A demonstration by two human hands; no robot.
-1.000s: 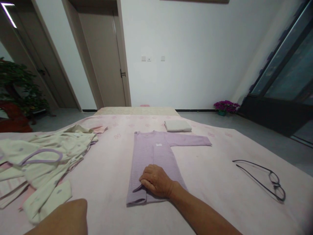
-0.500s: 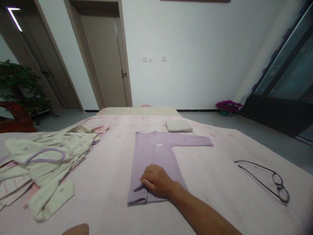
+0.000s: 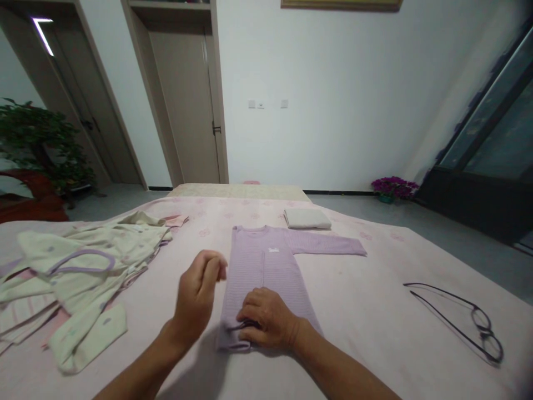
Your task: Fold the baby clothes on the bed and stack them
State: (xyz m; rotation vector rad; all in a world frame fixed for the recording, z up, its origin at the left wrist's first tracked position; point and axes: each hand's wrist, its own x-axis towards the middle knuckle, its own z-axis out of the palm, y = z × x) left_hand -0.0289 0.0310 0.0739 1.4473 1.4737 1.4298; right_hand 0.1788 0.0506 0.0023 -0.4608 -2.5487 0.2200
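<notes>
A lilac striped long-sleeved top [image 3: 266, 261] lies on the pink bed sheet [image 3: 358, 311], its left side folded in and its right sleeve stretched out to the right. My right hand [image 3: 266, 319] rests on the top's lower hem, fingers curled and pinching the cloth. My left hand [image 3: 199, 294] hovers just left of the top, above the sheet, with fingers loosely curled and nothing in them.
A heap of cream and lilac-trimmed clothes [image 3: 70, 266] lies at the left. A folded cream cloth [image 3: 307, 218] sits beyond the top. Black-rimmed glasses [image 3: 462, 319] lie at the right. Doors, a potted plant [image 3: 37, 144] and purple flowers [image 3: 393, 187] stand beyond the bed.
My left hand has risen from the bottom edge up beside the top. My right hand has curled its fingers onto the hem.
</notes>
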